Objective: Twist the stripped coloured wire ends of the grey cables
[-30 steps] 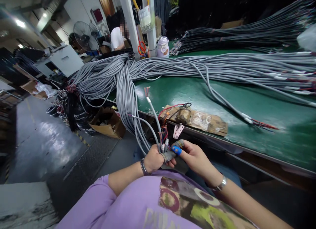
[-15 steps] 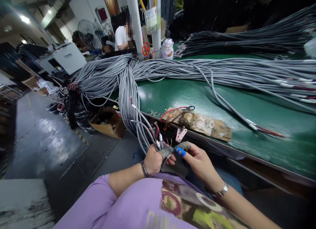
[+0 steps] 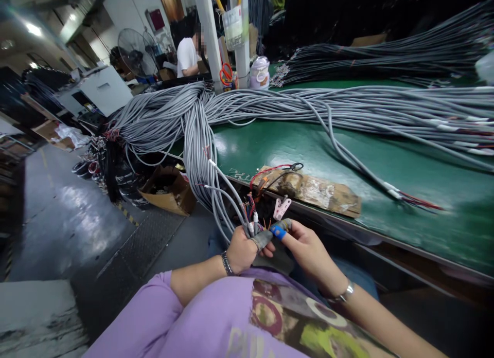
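My left hand [image 3: 244, 249] is closed around the ends of several grey cables [image 3: 228, 214], with a grey cover on its thumb. Thin coloured wires [image 3: 250, 210] fan out above that fist, past white sleeves on the cable ends. My right hand [image 3: 303, 239] is pinched close against the left thumb, with blue tape on its thumb and a grey cover on the forefinger. Fine wire tips [image 3: 267, 223] show by the pinch, but what the right fingers hold is too small to make out. Just above hangs a pink clip [image 3: 282, 208] at the table edge.
A taped cardboard strip [image 3: 322, 194] lies along the front of the green table [image 3: 270, 147]. Long grey cable bundles [image 3: 347, 103] cross the table and droop off its left end. A cardboard box [image 3: 169, 191] stands on the floor at left. A person [image 3: 188, 57] sits beyond the pillar.
The right hand has shifted slightly left and up, so its fingers are closer against the left thumb. The left hand keeps its hold on the cables. The view has tilted a little.
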Motion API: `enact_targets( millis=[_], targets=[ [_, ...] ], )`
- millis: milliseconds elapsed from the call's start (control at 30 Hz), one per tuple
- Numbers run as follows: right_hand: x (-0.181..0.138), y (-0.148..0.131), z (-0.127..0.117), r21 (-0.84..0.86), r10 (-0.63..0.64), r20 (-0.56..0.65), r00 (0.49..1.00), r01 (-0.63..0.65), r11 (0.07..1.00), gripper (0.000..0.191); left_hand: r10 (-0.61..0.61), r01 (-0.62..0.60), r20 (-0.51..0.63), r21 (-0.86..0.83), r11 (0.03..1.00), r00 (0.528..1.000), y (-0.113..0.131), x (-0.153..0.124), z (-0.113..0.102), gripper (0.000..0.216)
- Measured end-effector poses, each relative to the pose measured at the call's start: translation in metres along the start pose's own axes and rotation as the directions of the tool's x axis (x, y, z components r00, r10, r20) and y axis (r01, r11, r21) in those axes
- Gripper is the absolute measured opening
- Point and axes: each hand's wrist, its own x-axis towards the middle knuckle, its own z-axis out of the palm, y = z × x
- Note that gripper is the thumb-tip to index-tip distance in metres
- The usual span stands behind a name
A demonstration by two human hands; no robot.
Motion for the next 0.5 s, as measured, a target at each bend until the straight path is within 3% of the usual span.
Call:
enact_targets(
  millis=[200, 333, 500],
  targets=[
    [0.0, 0.009, -0.004, 0.096, 0.041, -0.037, 0.998, -0.037, 0.995, 0.034, -0.011, 0.007, -0.031, -0.098, 0.995, 0.999, 0.003, 0.001, 0.002, 0.045],
    [0.012, 0.021, -0.021, 0.284, 0.093, -0.032, 0.995, -0.08, 0.956, 0.04, -0.049, 0.051, 0.013, -0.154, 0.987, 0.999, 0.013, 0.001, 0.0, 0.045],
    [0.032, 0.016, -0.029, 0.369, 0.16, 0.099, 0.982, -0.186, 0.911, 0.051, -0.075, 0.093, 0.097, -0.206, 0.974, 0.992, 0.024, 0.003, -0.002, 0.046]
  ],
)
